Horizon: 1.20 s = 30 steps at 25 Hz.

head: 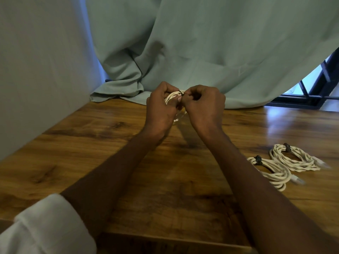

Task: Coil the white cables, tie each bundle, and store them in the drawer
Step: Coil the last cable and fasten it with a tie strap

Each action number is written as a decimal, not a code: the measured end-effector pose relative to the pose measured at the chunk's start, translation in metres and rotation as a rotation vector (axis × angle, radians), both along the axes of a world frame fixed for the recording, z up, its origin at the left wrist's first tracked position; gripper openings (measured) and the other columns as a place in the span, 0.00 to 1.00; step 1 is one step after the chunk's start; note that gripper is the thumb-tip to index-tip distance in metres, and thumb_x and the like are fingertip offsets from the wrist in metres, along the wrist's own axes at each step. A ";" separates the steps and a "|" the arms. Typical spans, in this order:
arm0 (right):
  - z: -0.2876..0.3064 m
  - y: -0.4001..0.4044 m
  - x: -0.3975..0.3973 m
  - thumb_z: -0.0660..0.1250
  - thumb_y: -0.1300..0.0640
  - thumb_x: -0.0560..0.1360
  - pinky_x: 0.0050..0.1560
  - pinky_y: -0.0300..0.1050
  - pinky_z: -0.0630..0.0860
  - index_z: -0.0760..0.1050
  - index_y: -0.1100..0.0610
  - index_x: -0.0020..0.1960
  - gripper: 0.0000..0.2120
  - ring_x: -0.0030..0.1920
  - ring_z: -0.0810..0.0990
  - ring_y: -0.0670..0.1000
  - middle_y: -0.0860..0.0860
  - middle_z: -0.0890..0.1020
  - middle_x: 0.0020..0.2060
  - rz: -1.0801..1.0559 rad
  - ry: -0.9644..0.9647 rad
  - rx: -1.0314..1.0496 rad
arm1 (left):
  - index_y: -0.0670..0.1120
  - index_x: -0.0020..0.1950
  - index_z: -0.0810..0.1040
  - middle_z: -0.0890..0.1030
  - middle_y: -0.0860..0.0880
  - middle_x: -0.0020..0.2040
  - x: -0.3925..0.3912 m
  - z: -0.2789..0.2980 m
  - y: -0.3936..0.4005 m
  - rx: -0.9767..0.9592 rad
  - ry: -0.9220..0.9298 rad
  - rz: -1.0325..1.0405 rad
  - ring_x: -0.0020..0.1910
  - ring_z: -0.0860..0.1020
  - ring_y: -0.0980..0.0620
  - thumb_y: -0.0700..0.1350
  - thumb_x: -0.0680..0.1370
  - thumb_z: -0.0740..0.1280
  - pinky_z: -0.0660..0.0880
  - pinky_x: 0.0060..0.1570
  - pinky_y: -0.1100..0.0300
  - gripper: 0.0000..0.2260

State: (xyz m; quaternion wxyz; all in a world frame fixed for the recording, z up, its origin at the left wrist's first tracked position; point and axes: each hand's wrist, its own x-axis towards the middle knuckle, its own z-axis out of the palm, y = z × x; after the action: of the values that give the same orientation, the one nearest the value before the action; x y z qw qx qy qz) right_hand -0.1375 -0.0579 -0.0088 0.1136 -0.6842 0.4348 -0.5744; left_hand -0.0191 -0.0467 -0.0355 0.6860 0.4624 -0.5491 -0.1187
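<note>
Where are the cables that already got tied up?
In the head view, the two tied cable bundles lie side by side on the wooden table, to the right of the right forearm.

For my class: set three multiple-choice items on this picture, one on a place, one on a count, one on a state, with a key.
1. Where do the tied cable bundles lie on the wooden table?
A. by the person's right arm
B. by the left arm
C. under the curtain

2. How many tied bundles lie there?
A. one
B. two
C. four

3. What holds the coiled white cable?
A. nothing; it lies flat
B. the left hand alone
C. both hands, the right hand pinching a dark tie

Key: 1 A, they lie to the right; 2 B, two coils, each with a dark tie; 3 C, both hands close on it above the table.
</note>
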 end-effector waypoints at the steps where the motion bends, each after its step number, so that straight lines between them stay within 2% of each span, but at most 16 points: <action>1: 0.000 0.000 -0.001 0.73 0.57 0.72 0.45 0.47 0.81 0.87 0.51 0.44 0.04 0.37 0.83 0.44 0.44 0.84 0.34 -0.003 -0.005 0.003 | 0.43 0.51 0.80 0.85 0.48 0.45 0.000 0.000 -0.001 0.009 0.003 -0.005 0.45 0.85 0.52 0.37 0.79 0.73 0.78 0.40 0.63 0.05; 6: 0.000 0.000 -0.001 0.75 0.56 0.72 0.43 0.43 0.79 0.87 0.53 0.44 0.03 0.37 0.82 0.45 0.46 0.84 0.35 -0.063 0.018 0.021 | 0.45 0.52 0.80 0.85 0.49 0.46 -0.001 0.000 -0.001 0.016 -0.039 -0.025 0.45 0.85 0.52 0.37 0.78 0.73 0.79 0.40 0.63 0.05; 9: 0.001 0.002 -0.001 0.73 0.57 0.72 0.42 0.42 0.77 0.86 0.54 0.45 0.04 0.37 0.82 0.45 0.46 0.84 0.35 -0.045 -0.001 -0.044 | 0.44 0.52 0.80 0.85 0.49 0.45 0.002 0.002 -0.001 -0.004 -0.088 -0.029 0.45 0.84 0.51 0.38 0.78 0.72 0.81 0.41 0.59 0.05; 11: 0.003 0.005 0.000 0.73 0.61 0.73 0.40 0.37 0.78 0.86 0.55 0.45 0.04 0.37 0.83 0.43 0.45 0.85 0.35 0.092 -0.154 -0.041 | 0.45 0.51 0.79 0.85 0.48 0.44 0.006 0.005 -0.001 -0.013 -0.051 -0.009 0.44 0.85 0.50 0.38 0.78 0.72 0.83 0.42 0.53 0.04; 13: 0.004 0.004 0.002 0.73 0.64 0.75 0.40 0.33 0.78 0.86 0.60 0.48 0.03 0.38 0.84 0.41 0.50 0.87 0.38 0.266 -0.382 0.035 | 0.45 0.50 0.78 0.86 0.45 0.44 0.011 0.008 -0.002 -0.009 0.017 -0.027 0.43 0.86 0.48 0.36 0.79 0.71 0.84 0.42 0.51 0.05; 15: 0.005 0.002 0.004 0.72 0.66 0.77 0.43 0.36 0.80 0.85 0.63 0.50 0.03 0.41 0.85 0.45 0.56 0.87 0.41 0.384 -0.541 0.120 | 0.44 0.50 0.78 0.86 0.42 0.43 0.012 0.008 -0.003 0.025 0.061 -0.042 0.42 0.86 0.46 0.34 0.80 0.69 0.83 0.38 0.54 0.05; 17: 0.006 -0.001 0.005 0.71 0.67 0.78 0.44 0.38 0.81 0.83 0.66 0.51 0.04 0.41 0.85 0.46 0.60 0.87 0.42 0.461 -0.598 0.185 | 0.45 0.49 0.77 0.86 0.41 0.42 0.012 0.004 -0.006 0.062 0.087 -0.068 0.39 0.86 0.45 0.34 0.80 0.69 0.80 0.35 0.55 0.06; 19: 0.004 -0.004 0.006 0.70 0.68 0.79 0.42 0.35 0.80 0.82 0.66 0.53 0.05 0.39 0.84 0.42 0.56 0.85 0.42 0.454 -0.572 0.194 | 0.44 0.50 0.78 0.85 0.41 0.40 0.009 0.003 -0.006 0.081 0.085 -0.076 0.37 0.85 0.46 0.34 0.80 0.70 0.79 0.35 0.55 0.06; 21: -0.001 -0.009 0.006 0.69 0.66 0.80 0.48 0.36 0.81 0.83 0.62 0.56 0.07 0.45 0.85 0.41 0.51 0.86 0.47 0.353 -0.492 0.138 | 0.40 0.52 0.78 0.85 0.41 0.40 0.009 0.007 -0.003 0.075 0.124 -0.083 0.37 0.85 0.49 0.33 0.80 0.69 0.80 0.34 0.58 0.04; 23: -0.004 -0.014 0.001 0.69 0.63 0.81 0.53 0.40 0.82 0.84 0.58 0.56 0.08 0.50 0.85 0.43 0.49 0.87 0.48 0.269 -0.382 0.071 | 0.36 0.55 0.77 0.85 0.44 0.40 0.012 0.012 0.001 0.060 0.151 -0.048 0.35 0.85 0.55 0.32 0.81 0.69 0.80 0.34 0.64 0.05; 25: -0.004 -0.016 -0.002 0.69 0.62 0.80 0.52 0.42 0.83 0.85 0.55 0.56 0.08 0.49 0.86 0.44 0.47 0.87 0.48 0.278 -0.287 0.041 | 0.36 0.56 0.77 0.85 0.45 0.40 0.016 0.016 0.004 0.060 0.146 -0.017 0.35 0.84 0.58 0.32 0.81 0.69 0.80 0.35 0.65 0.05; 28: -0.006 -0.013 0.003 0.70 0.66 0.77 0.53 0.42 0.82 0.87 0.55 0.56 0.12 0.49 0.85 0.43 0.47 0.88 0.49 0.295 -0.067 -0.034 | 0.37 0.56 0.78 0.86 0.44 0.43 0.018 0.016 0.005 0.072 0.134 0.005 0.37 0.85 0.56 0.34 0.80 0.70 0.81 0.35 0.63 0.05; 30: -0.009 -0.009 0.007 0.72 0.65 0.76 0.50 0.39 0.82 0.88 0.55 0.53 0.10 0.46 0.86 0.42 0.46 0.88 0.45 0.276 -0.051 -0.068 | 0.38 0.55 0.78 0.86 0.43 0.45 0.019 0.015 0.004 0.088 0.120 0.006 0.37 0.85 0.56 0.34 0.80 0.70 0.80 0.34 0.63 0.05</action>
State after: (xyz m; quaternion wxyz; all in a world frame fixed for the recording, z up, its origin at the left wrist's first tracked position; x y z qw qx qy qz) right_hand -0.1309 -0.0669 -0.0174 0.1794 -0.7261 0.3139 -0.5849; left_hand -0.0005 -0.0430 -0.0201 0.6970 0.4858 -0.4999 -0.1683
